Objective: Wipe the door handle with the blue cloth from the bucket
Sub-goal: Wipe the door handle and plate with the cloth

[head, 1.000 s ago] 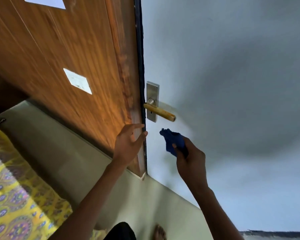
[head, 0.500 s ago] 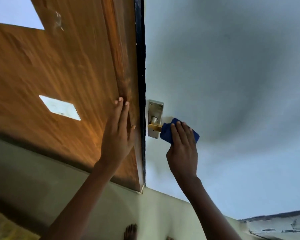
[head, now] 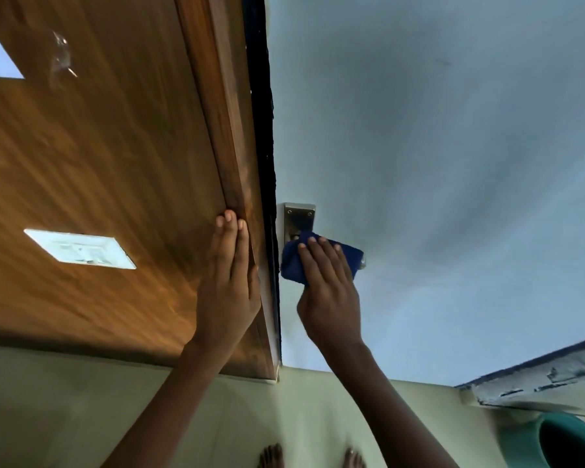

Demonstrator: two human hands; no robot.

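Observation:
The door handle's steel backplate (head: 299, 217) shows on the pale blue door face, just right of the door's edge. The lever itself is almost wholly hidden under the blue cloth (head: 293, 265); only its tip (head: 362, 263) peeks out at the right. My right hand (head: 330, 288) presses the cloth over the lever, fingers laid across it. My left hand (head: 228, 282) lies flat, fingers together, on the brown wooden door (head: 98, 157) beside the edge. A green bucket (head: 551, 440) stands at the bottom right.
A white switch plate (head: 80, 248) is set in the wooden surface at left. A chipped pale ledge (head: 537, 383) runs at the lower right above the bucket. My bare feet (head: 271, 456) stand on the greenish floor below.
My right hand rose from below the handle and laid the cloth over the lever, now covering it up to the backplate. My left hand slid up the wooden door and flattened.

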